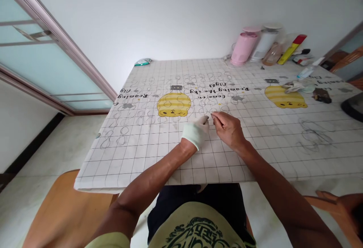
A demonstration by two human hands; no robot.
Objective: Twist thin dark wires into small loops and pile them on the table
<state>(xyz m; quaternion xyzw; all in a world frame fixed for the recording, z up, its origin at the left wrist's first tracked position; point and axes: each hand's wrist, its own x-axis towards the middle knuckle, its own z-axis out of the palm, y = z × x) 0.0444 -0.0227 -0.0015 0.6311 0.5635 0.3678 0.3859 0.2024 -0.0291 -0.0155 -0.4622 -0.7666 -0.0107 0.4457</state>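
My left hand [196, 130], in a whitish glove with a pale green cuff, is closed in a pinch over the table. Close beside it, my bare right hand [229, 127] also pinches, thumb against forefinger. Their fingertips nearly meet; what they grip is too thin to make out. Beyond and to the left, rows of thin wire-like loops [121, 136], many shaped like figure eights, lie across the tablecloth [136, 164]. A loose tangle of thin dark strands [314, 136] rests to the right of my right hand.
Along the wall stand a pink cylinder [244, 48], a white cylinder [263, 46], a clear bottle [272, 53] and a yellow-red box [292, 50]. A crumpled whitish glove [300, 86] and small brown object [322, 95] lie right. A teal packet [142, 62] marks the far-left corner; a wooden chair [53, 210] sits left.
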